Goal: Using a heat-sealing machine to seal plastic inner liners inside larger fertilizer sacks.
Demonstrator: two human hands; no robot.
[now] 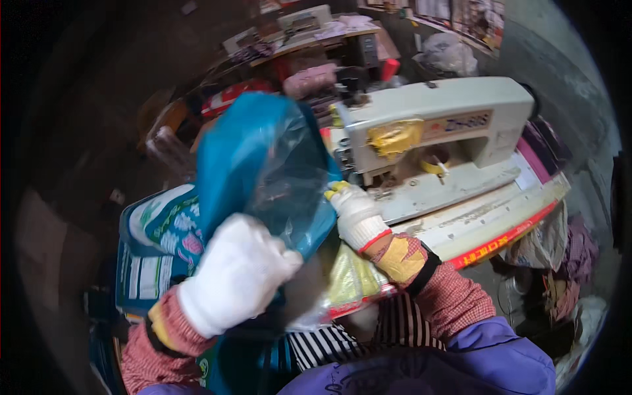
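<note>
A large teal plastic bag (227, 141) stands up in front of me, its mouth spread toward me, with a clear film liner (289, 171) showing inside. My left hand (240, 273), in a white knit glove, is closed at the bag's near edge; its fingertips are hidden. On the bag's right side my right hand (355, 210), gloved in white with yellow fingertips, pinches the rim. To the left lies a stack of similar teal printed bags (148, 247).
A white industrial sewing machine (454, 125) stands to the right on a worn table (480, 224). Yellow sheets (355, 273) lie by my lap. Cloth and sacks (579, 243) hang at the far right. Another work table with a machine (309, 36) is at the back.
</note>
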